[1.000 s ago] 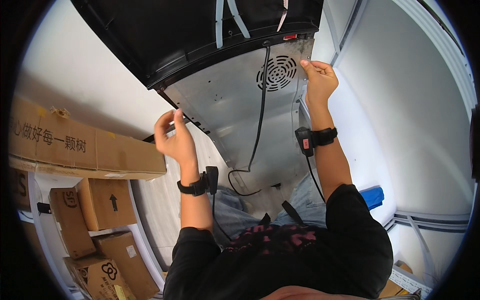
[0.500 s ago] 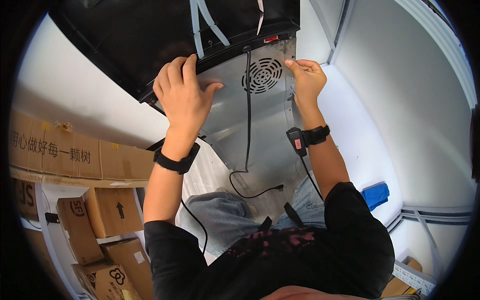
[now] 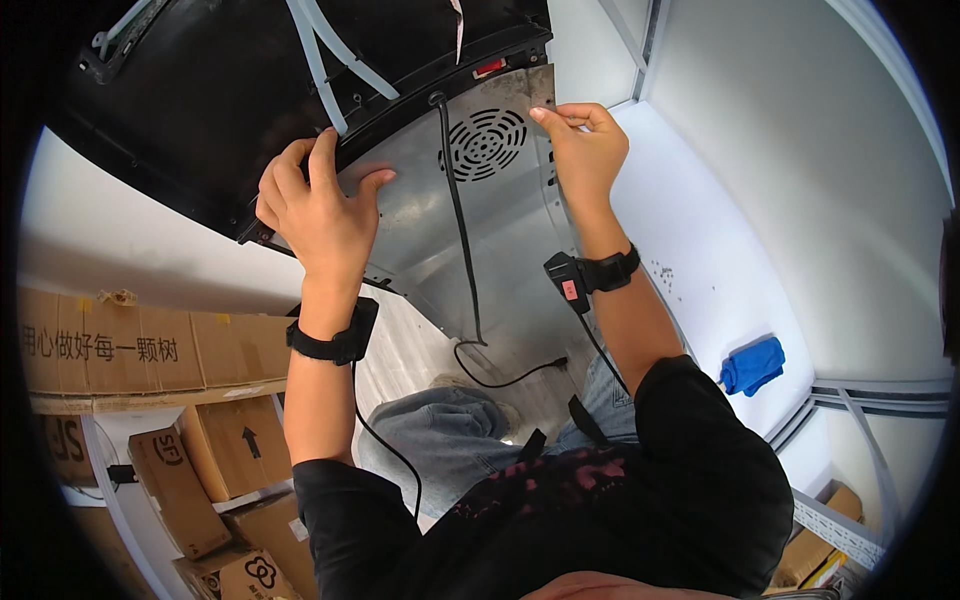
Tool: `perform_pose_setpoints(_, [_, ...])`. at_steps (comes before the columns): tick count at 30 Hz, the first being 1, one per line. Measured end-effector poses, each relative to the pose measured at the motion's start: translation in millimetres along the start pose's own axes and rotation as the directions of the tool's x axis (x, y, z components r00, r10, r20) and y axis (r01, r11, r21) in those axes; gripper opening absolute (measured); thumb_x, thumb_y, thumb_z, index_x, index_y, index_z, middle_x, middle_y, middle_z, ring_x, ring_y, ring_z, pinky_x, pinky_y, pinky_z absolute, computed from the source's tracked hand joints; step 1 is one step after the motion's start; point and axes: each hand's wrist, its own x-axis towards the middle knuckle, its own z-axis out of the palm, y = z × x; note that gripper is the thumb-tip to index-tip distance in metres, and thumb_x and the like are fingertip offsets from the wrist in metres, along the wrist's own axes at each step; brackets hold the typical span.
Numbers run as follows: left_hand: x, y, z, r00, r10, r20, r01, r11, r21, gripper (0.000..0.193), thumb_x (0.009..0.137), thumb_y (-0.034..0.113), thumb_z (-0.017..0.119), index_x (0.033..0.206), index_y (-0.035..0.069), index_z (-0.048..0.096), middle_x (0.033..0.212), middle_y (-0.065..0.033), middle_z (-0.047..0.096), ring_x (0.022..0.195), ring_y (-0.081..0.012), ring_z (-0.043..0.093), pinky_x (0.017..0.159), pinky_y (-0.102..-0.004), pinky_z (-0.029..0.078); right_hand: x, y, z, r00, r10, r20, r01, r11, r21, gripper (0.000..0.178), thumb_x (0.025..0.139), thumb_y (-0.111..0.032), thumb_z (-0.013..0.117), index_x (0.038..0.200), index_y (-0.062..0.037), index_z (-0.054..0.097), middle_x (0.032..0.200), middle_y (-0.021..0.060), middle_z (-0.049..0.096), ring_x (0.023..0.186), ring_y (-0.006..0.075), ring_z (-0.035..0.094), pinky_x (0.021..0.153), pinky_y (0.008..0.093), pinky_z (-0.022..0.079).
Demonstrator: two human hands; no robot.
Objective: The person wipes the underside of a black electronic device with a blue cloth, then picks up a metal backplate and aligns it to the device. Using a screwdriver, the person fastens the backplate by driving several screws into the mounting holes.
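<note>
A large appliance takes up the top of the view, with a black casing (image 3: pixel 200 120) and a silvery metal back panel (image 3: pixel 420 235) that has a round slotted vent (image 3: pixel 484 145). My left hand (image 3: pixel 325 205) rests at the seam between casing and panel, fingers bent against the black rim and thumb spread over the metal. At the panel's right edge, beside the vent, my right hand (image 3: pixel 588 150) is closed with thumb and forefinger pinched on the edge. Its other fingers are curled in. A black power cord (image 3: pixel 458 210) hangs from the rim down the panel.
Pale tubes (image 3: pixel 325 60) and a red switch (image 3: pixel 489 68) sit on the casing. Cardboard boxes (image 3: pixel 235 450) are stacked at lower left. A blue cloth (image 3: pixel 752 366) and small dark bits (image 3: pixel 664 272) lie on the white surface at right. The plug (image 3: pixel 560 363) dangles near my legs.
The appliance and both hands sit further left in view, and more of the black casing shows. Both hands keep their places on it. The small bits at right are now uncovered.
</note>
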Motion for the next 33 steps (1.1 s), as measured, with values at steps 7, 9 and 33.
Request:
perform_pose_setpoints(7, [1, 2, 0, 1.000, 0.001, 0.002, -0.001, 1.000, 0.001, 0.066, 0.053, 0.033, 0.085, 0.111, 0.012, 0.060, 0.107, -0.0045, 0.054, 0.104, -0.0253, 0.046, 0.086, -0.0401, 0.030, 23, 6, -5, 0.980, -0.179, 0.085, 0.166, 0.976, 0.142, 0.037, 0.069, -0.017, 0.081, 0.094, 0.0042, 0.064, 0.093, 0.0144, 0.068, 0.090, 0.0152, 0.062, 0.078, 0.0281, 0.049])
perform_pose_setpoints(9, [0, 2, 0, 1.000, -0.001, 0.004, 0.001, 1.000, 0.005, 0.066, 0.053, 0.033, 0.085, 0.111, 0.012, 0.060, 0.107, -0.0046, 0.054, 0.104, -0.0255, 0.046, 0.086, -0.0401, 0.030, 33, 5, 2, 0.966, -0.236, 0.106, 0.193, 0.929, 0.315, 0.040, 0.070, -0.016, 0.080, 0.098, 0.0066, 0.063, 0.095, 0.0159, 0.067, 0.090, 0.0162, 0.063, 0.077, 0.0274, 0.050])
perform_pose_setpoints(33, [-2, 2, 2, 0.999, 0.017, 0.030, -0.018, 1.000, 0.019, 0.063, 0.058, 0.032, 0.084, 0.112, 0.011, 0.059, 0.111, -0.0061, 0.052, 0.107, -0.0263, 0.044, 0.088, -0.0412, 0.028, 59, -12, -10, 0.906, -0.098, 0.412, 0.030, 0.985, 0.168, 0.039, 0.072, -0.015, 0.080, 0.099, 0.0081, 0.063, 0.084, 0.0107, 0.068, 0.071, 0.0110, 0.061, 0.066, 0.0223, 0.050])
